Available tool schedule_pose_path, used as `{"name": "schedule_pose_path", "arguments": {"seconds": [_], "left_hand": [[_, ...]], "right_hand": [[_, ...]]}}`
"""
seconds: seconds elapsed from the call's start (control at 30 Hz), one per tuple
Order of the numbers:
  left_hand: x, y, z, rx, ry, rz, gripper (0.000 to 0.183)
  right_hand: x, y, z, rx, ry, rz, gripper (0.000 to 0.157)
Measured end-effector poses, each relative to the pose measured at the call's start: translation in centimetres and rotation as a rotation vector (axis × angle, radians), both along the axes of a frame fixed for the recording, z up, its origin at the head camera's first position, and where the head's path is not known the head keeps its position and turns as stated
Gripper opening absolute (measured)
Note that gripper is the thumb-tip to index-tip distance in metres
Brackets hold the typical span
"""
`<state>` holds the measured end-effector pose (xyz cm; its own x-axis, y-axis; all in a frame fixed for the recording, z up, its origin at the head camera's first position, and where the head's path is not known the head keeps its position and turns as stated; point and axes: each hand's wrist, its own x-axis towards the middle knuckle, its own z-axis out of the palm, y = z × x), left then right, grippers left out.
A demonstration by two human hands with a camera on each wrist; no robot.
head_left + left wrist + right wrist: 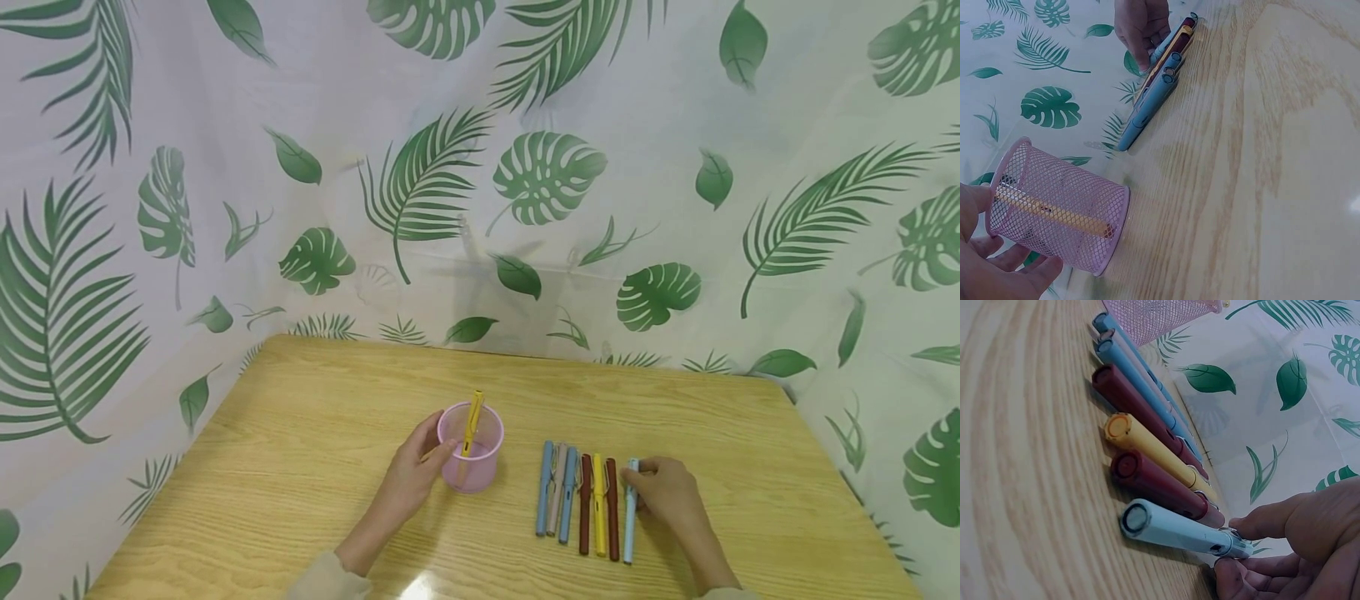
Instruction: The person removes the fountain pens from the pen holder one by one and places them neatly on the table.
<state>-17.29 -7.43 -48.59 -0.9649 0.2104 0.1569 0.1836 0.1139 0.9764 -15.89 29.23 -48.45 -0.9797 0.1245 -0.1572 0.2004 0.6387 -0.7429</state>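
My left hand (411,473) grips the side of a pink mesh pen holder (487,471), fingers around its far side and thumb near the rim. Inside the holder leans one yellow pen (474,417), also visible through the mesh in the left wrist view. My right hand (670,493) pinches the capped end of a light blue pen (1172,530) between thumb and fingers. That pen lies on the table at the right end of a row. Beside it are dark red pens (1147,481), a yellow pen (1154,453), blue pens (567,500) and a greyish pen (556,492).
The wooden table (315,433) carries the holder near its middle and the pen row to the right. A white cloth with green leaf prints (645,208) hangs behind and at both sides of the table.
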Motion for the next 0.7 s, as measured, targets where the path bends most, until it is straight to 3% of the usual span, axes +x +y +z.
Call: {"name": "schedule_pose_path", "arguments": {"seconds": [0.47, 0.7], "left_hand": [[0.1, 0.02, 0.02, 0.019, -0.013, 0.005, 0.059], [-0.05, -0.06, -0.13, -0.007, -0.001, -0.008, 0.058]], "right_hand": [[0.3, -0.11, 0.16, -0.003, 0.008, 0.013, 0.045], [0.07, -0.21, 0.23, 0.059, 0.031, -0.008, 0.047]]}}
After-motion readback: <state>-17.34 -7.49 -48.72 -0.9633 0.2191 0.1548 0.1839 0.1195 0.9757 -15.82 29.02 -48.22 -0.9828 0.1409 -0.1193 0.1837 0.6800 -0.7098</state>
